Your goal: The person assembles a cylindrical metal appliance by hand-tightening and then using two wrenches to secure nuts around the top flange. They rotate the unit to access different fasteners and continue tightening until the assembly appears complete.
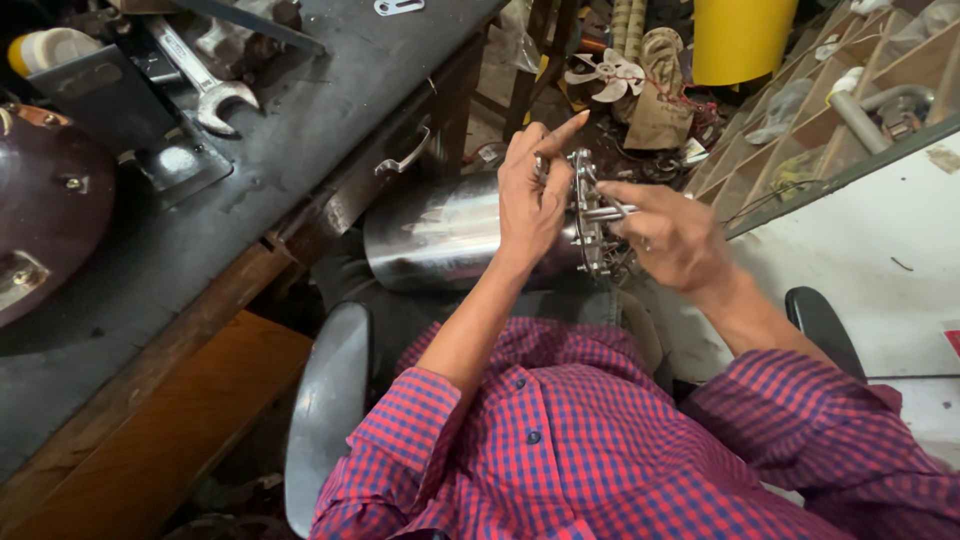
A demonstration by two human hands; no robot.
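Cluttered workshop, seen from above: dark workbench (300, 130) at left with a large open-ended spanner (205, 75) on it, wooden pigeonhole shelving (850, 90) at upper right, a small white fan blade (612, 75) among floor debris. Lying across the lap, a shiny steel cylinder (440, 235), long axis roughly left to right, finned end plate (590, 215) facing the right side. Left hand (530, 195) pressed over the cylinder's end, index finger raised, steadying the plate rim. Right hand (670, 235) pinched narrowly around a slim metal shaft (610, 212) jutting from the plate. Probably mid-fitting or turning that shaft; likely calls for a firm brace and a straight pull or twist along the axis.
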